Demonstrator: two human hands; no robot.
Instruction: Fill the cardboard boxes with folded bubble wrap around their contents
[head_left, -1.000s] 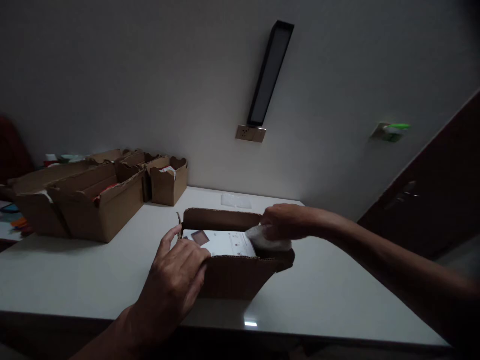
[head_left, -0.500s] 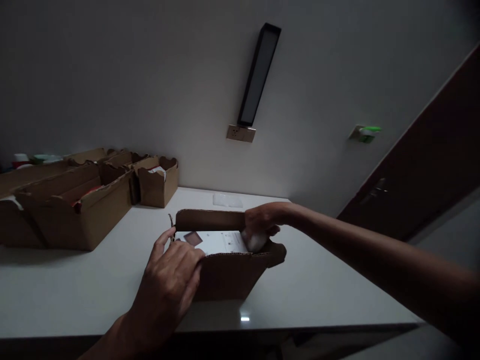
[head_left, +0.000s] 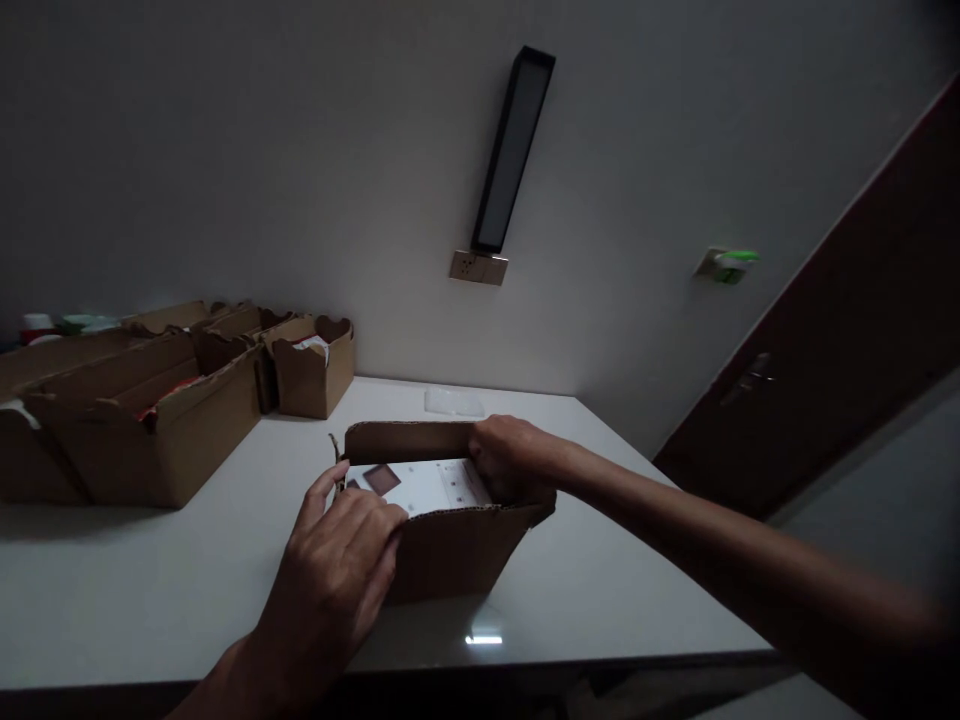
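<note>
A small open cardboard box stands on the white table in front of me. A white printed sheet with a dark square lies inside it. My left hand grips the box's front left corner, fingers curled over the rim. My right hand reaches into the right end of the box. Its fingers bend down inside, and whatever is under them is hidden.
Several larger open cardboard boxes sit at the left, with a small one behind them. A clear plastic bag lies by the wall. The table's front edge runs close below the box. A dark door is at the right.
My right hand has pushed further down into the box, and the white soft packet it held has gone out of sight under it. The left hand has kept its hold.
</note>
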